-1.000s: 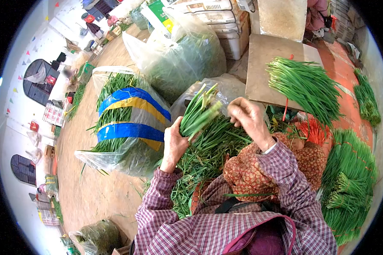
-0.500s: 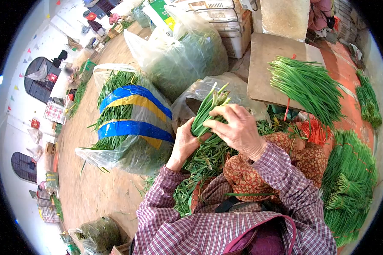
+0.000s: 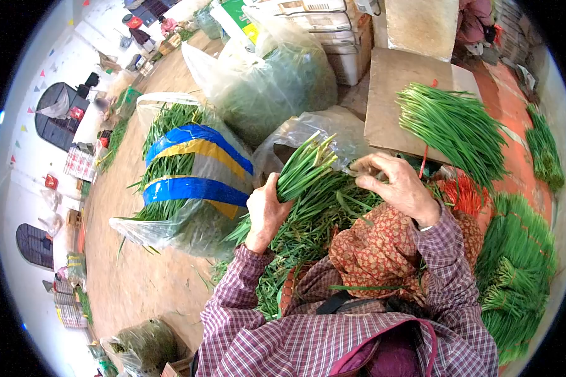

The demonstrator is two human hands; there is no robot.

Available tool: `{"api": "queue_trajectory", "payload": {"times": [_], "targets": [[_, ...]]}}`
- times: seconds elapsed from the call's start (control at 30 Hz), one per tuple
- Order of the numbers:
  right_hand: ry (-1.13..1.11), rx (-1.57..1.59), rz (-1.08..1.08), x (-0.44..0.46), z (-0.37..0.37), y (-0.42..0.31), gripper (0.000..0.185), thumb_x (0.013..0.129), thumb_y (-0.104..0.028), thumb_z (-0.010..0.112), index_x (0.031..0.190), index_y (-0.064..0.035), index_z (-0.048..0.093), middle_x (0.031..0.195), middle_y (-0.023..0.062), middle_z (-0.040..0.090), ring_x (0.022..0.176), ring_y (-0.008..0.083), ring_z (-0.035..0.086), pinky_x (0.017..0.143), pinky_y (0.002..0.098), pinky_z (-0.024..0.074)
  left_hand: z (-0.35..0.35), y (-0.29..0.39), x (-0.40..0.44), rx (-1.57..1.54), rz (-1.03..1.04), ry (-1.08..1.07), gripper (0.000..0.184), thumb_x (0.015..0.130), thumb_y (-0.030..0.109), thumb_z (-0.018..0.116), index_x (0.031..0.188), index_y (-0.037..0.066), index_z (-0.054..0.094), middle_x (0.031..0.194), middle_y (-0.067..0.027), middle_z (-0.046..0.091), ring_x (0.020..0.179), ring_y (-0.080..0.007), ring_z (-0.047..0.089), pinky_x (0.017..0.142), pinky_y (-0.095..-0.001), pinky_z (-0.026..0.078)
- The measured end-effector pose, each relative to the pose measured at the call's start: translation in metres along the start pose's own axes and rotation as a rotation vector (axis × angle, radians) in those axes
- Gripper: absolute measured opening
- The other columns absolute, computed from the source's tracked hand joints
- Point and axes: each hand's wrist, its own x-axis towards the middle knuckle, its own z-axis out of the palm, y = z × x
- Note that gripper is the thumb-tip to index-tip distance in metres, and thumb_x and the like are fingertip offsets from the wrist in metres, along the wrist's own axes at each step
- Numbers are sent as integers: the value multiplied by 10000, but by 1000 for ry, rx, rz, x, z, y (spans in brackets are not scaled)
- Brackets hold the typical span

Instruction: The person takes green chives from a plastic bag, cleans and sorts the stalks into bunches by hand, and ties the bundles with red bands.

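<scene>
My left hand (image 3: 267,210) is closed round a bunch of green chives (image 3: 308,164), whose pale cut ends point up and to the right. The leaves trail out below the fist to the lower left. My right hand (image 3: 399,188) is apart from the bunch, to its right, with fingers bent and the thumb a little away from them; I see nothing held in it. Beneath both hands lies a heap of loose green leaves (image 3: 308,232), partly over my lap by the brown patterned cloth (image 3: 371,245).
A larger chive bundle (image 3: 449,125) lies on a board (image 3: 383,94) at the right. Red ties (image 3: 464,193) and stacked chive bundles (image 3: 516,276) are nearer me. Full plastic bags stand left, one with a blue-yellow band (image 3: 198,191); white crates (image 3: 349,63) are behind.
My right hand has left the chive bunch and moved right and slightly down. My left hand keeps the bunch, now tilted further to the right, with its leaves showing below the fist.
</scene>
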Motion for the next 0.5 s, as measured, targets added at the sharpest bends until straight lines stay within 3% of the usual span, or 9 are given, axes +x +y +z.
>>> {"api": "queue_trajectory", "payload": {"times": [0.03, 0.07, 0.23, 0.33, 0.4, 0.5], "targets": [[79, -220, -157, 0, 0, 0, 231, 846, -221, 661, 952, -16, 653, 783, 94, 654, 640, 179, 628, 611, 310, 490, 2, 3, 2, 43, 4, 20, 365, 688, 176, 746, 975, 74, 545, 751, -165, 647, 715, -352, 644, 587, -408, 501], [109, -197, -62, 3, 4, -8, 265, 833, -288, 672, 896, -30, 663, 737, 122, 641, 618, 241, 622, 597, 349, 486, 4, 3, 1, 86, 30, 21, 413, 682, 189, 752, 1006, 90, 517, 757, -141, 645, 714, -347, 641, 578, -423, 486], [257, -494, 8, 20, 34, -12, 360, 791, -390, 698, 753, -38, 637, 688, 117, 637, 614, 291, 630, 541, 381, 473, 5, 21, -1, 125, 88, 66, 460, 632, 124, 755, 1027, 102, 519, 761, -145, 641, 720, -341, 640, 577, -421, 483], [255, -502, 1, 24, 44, 1, 306, 805, -344, 690, 755, -47, 638, 706, 116, 640, 625, 286, 631, 537, 384, 475, 5, 25, -2, 129, 112, 86, 476, 639, 113, 751, 1052, 104, 516, 761, -134, 644, 718, -342, 638, 584, -415, 489], [314, -334, -95, 24, 44, 9, 243, 813, -289, 684, 752, -59, 638, 717, 104, 643, 611, 262, 624, 523, 381, 471, 5, 22, -1, 110, 87, 62, 512, 638, 113, 752, 1086, 103, 503, 791, -131, 646, 740, -340, 639, 599, -407, 494], [401, -551, 30, 18, 13, 19, 220, 815, -233, 680, 753, -31, 618, 683, 94, 620, 571, 217, 592, 513, 358, 462, 4, 1, 2, -143, -18, -1, 536, 672, 108, 756, 1148, 101, 512, 892, -155, 664, 823, -309, 662, 651, -373, 518]]}}
